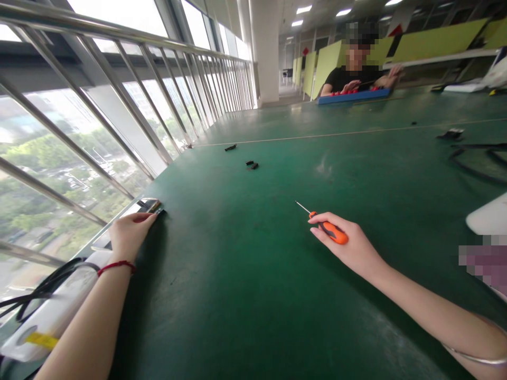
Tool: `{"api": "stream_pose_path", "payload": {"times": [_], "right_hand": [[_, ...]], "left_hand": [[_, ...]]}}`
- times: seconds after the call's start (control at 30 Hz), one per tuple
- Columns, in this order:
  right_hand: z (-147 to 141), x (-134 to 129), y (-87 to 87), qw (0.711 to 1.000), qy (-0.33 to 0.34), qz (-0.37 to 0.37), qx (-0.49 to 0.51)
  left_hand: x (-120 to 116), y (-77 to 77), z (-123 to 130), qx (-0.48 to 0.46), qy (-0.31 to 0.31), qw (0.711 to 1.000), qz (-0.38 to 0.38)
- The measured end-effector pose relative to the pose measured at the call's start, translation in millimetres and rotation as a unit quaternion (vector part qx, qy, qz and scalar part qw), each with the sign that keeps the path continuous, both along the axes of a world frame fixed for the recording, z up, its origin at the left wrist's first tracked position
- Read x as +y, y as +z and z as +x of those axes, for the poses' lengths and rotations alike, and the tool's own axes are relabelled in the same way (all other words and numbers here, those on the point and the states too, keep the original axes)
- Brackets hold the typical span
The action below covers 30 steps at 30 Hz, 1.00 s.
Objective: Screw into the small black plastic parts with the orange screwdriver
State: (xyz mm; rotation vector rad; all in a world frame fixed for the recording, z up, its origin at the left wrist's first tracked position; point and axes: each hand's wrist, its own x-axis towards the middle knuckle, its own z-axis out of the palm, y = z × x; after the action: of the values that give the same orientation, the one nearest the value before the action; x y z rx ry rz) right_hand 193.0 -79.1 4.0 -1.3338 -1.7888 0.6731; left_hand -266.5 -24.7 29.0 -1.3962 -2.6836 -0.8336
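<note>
If the left hand (132,231), whose grip I cannot tell, nudges the small dark part (160,211) near the railing (99,34), that part could fall, while the right hand (354,245) grasps the orange screwdriver (335,233) above the table (237,264).

Through the camera on the person's head I look forward and down over the worktop (222,295), close above its near part. The left hand (130,229) and right hand (343,235) show at close range; the left edge slants away beside the railing (130,40), and the far edge lies high in my view, well off.
</note>
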Motion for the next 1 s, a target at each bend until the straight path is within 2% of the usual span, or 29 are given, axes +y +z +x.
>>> {"api": "stream_pose_path", "payload": {"times": [0.43,0.6,0.8,1.0], "right_hand": [[-0.3,-0.2,-0.1,1.0,0.0,0.004,-0.004],[-0.3,-0.1,-0.9,1.0,0.0,0.009,-0.004],[0.1,0.1,-0.8,1.0,-0.001,0.005,-0.007],[-0.1,0.2,-0.8,1.0,-0.002,0.008,-0.003]], "left_hand": [[-2.2,4.0,4.9,0.016,-0.006,1.0,-0.007],[-0.4,1.5,11.5,0.018,-0.003,0.999,0.028],[5.4,-0.5,15.1,0.062,0.01,0.998,-0.004],[5.5,-2.2,9.9,0.029,0.02,0.999,0.014]]}}
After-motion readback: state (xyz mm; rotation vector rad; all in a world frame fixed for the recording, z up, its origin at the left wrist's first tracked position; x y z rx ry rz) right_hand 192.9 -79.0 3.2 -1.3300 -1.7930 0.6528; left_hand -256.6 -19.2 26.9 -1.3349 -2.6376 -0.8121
